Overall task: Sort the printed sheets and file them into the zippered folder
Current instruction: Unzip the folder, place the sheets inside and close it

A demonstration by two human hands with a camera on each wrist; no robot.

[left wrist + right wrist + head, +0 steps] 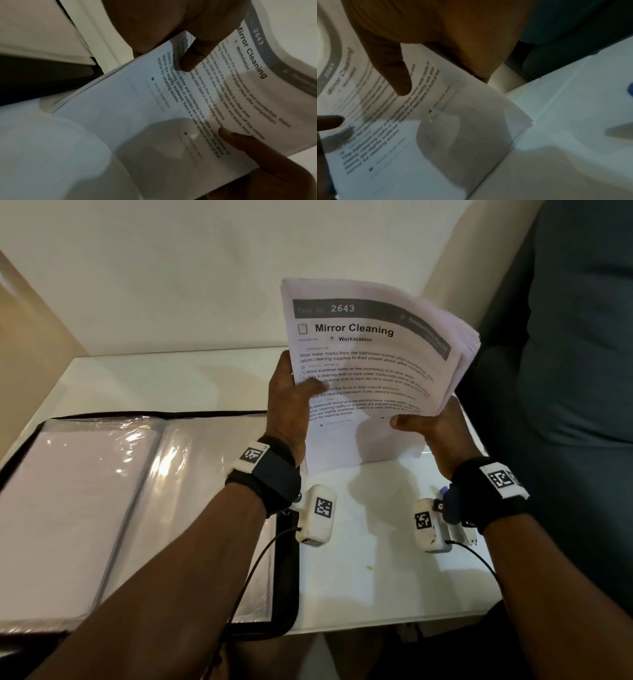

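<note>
The top sheet [370, 371] of the held stack reads "2643" in white on its dark header band, then the bold title "Mirror Cleaning", "Workstation" beneath it, and body text beginning "Wipe water marks from the bathroom mirror and countertop".

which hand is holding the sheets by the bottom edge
The right hand pinches the stack of printed sheets at its lower right edge, thumb on the front page. The left hand grips the left side instead.

My white desk [376, 577] sits pushed into a corner. A plain cream wall [171, 268] rises behind it. Light glares off the desk.
</note>
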